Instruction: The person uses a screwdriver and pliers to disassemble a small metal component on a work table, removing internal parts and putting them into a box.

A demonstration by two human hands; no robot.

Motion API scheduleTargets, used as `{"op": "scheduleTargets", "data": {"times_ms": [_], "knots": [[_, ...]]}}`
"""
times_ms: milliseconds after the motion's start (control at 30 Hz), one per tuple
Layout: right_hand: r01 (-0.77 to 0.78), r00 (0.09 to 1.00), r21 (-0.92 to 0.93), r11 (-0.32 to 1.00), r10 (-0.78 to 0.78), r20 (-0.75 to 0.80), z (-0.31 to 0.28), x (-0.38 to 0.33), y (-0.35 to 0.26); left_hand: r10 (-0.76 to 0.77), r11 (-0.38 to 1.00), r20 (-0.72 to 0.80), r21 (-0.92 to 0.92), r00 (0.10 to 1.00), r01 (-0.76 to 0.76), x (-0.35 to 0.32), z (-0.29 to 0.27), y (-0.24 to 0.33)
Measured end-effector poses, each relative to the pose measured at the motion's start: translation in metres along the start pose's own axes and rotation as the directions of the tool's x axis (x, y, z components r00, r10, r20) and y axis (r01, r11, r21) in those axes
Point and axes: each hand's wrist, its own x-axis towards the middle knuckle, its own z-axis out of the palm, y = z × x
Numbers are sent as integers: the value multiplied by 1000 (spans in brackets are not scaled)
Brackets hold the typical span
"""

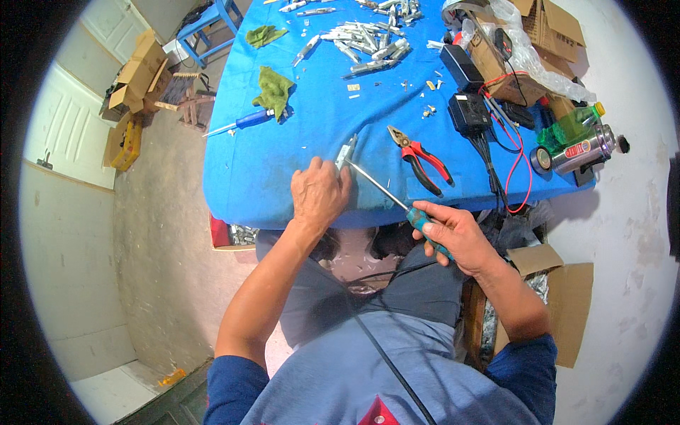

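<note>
My left hand (319, 190) is closed on a small, long grey-white part (345, 153), pressed against the blue cloth near the table's front edge. In my right hand (460, 239) is a screwdriver (382, 189) with a teal handle. Its long shaft slants up to the left, and the tip meets the part beside my left fingers. Whether it sits in a screw or slot is too small to tell. To the right of the tip lie pliers (423, 161) with red and black handles, jaws apart.
Similar grey-white parts (368, 41) lie heaped at the table's far side. A blue-handled screwdriver (248, 122) and green rags (273, 88) are at left. Black power adapters (469, 113) with cables, a green bottle (567, 127) and a steel flask (577, 151) crowd the right. An open carton (570, 304) stands below.
</note>
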Motion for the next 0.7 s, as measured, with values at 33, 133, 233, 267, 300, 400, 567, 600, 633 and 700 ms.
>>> {"op": "scheduleTargets", "data": {"times_ms": [33,133,233,267,300,400,567,600,633,700], "knots": [[-9,1000,-4,1000,9,0,-2,0,-2,3,1000,-7,2,1000,-3,0,0,0],[-17,1000,-78,997,15,-27,-3,4,-8,-7,1000,-14,1,1000,7,0,3,0],[-18,998,-153,988,8,-63,-4,7,-17,-21,1000,-21,15,1000,21,0,7,-1],[1,998,-189,982,-13,-62,-4,10,-19,-24,999,-25,22,999,25,0,7,-1],[19,998,-225,974,-33,-61,-5,11,-21,-29,999,-24,13,999,29,0,7,0],[63,994,-337,940,-88,-59,-5,13,-28,-45,999,-16,-4,999,45,1,4,3],[199,966,-589,784,-257,-16,-4,19,-30,-101,995,11,-3,995,101,0,6,4],[234,951,-647,726,-310,-5,-2,19,-31,-107,994,16,-5,994,107,1,7,4],[314,905,-741,593,-424,45,-1,19,-28,-112,994,21,-7,993,112,2,8,4],[421,775,-866,270,-603,189,1,18,-20,-124,992,14,-3,992,124,3,11,3]]}}
